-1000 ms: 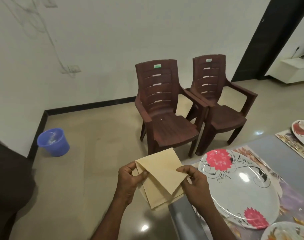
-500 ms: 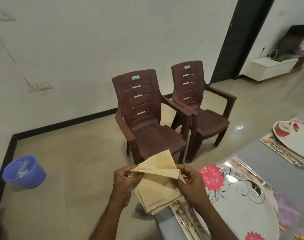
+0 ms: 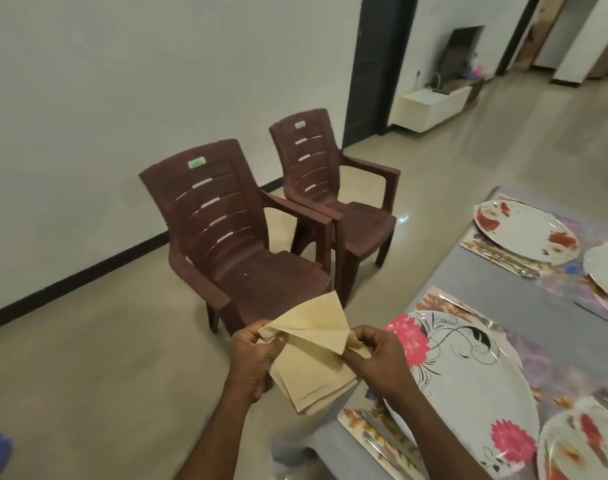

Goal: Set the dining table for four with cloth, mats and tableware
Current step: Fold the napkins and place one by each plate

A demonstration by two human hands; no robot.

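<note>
Both your hands pinch the napkin (image 3: pixel 314 355) | fold runs hand to hand | plate (image 3: pixel 468 386) probably just right.

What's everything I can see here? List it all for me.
napkin: one, beige, folded, held in the air off the table's near corner
plates: four in part or whole, white with red flowers; one large near the hands, one farther along, two cut off at the right edge
mats: two at least, patterned, under the plates
cutlery: silver pieces on the mats beside the plates
table: one, grey cloth, right
chairs: two, brown plastic, by the wall
cabinet: one, white, low, far back
left hand: pinches the napkin's left side
right hand: pinches its right side
</note>
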